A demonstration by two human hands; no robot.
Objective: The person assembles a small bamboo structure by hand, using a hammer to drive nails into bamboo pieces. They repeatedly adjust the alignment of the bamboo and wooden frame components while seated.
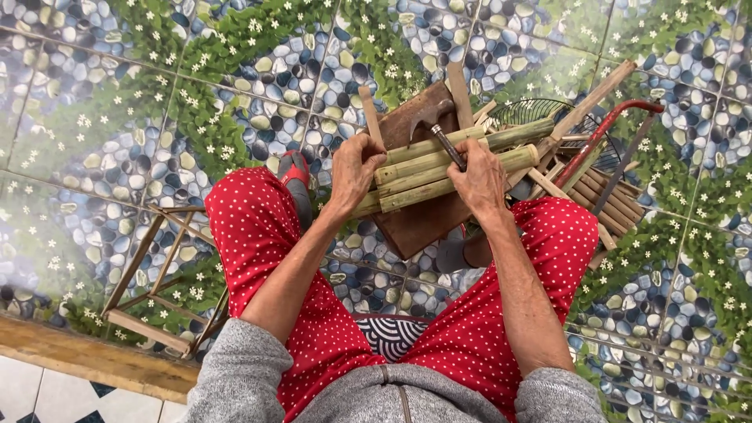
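Left hand (354,168) grips bamboo sticks (454,166); right hand (479,178) holds hammer (440,129), handle partly hidden

Red white-dotted trousers (258,227), pale-green bamboo sticks (439,168)

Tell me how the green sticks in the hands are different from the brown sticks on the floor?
The green bamboo sticks are thick, round and bundled side by side on the wooden board; the brown sticks are thinner, darker and lie loose on the floor. Both are long and straight.
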